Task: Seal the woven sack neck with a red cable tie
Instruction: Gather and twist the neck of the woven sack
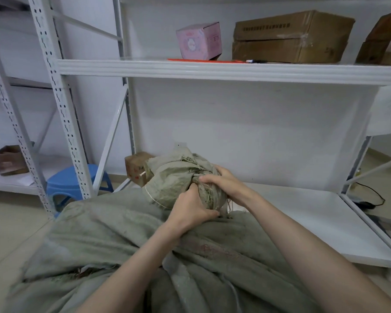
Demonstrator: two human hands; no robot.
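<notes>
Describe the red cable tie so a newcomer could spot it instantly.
Look at the white shelf above the sack. On its front edge, before the pink box, lies the red cable tie: the only thin, flat red strip there.

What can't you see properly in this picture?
All head view:
- Inside the sack: hidden by its own cloth.
- Middle of the neck: covered by the left hand and right hand, so a tie there would not show.
- Red strip on the shelf: too thin to tell what it is.
- Right box: cut off by the edge.
- Print on the big box: blurred.
</notes>
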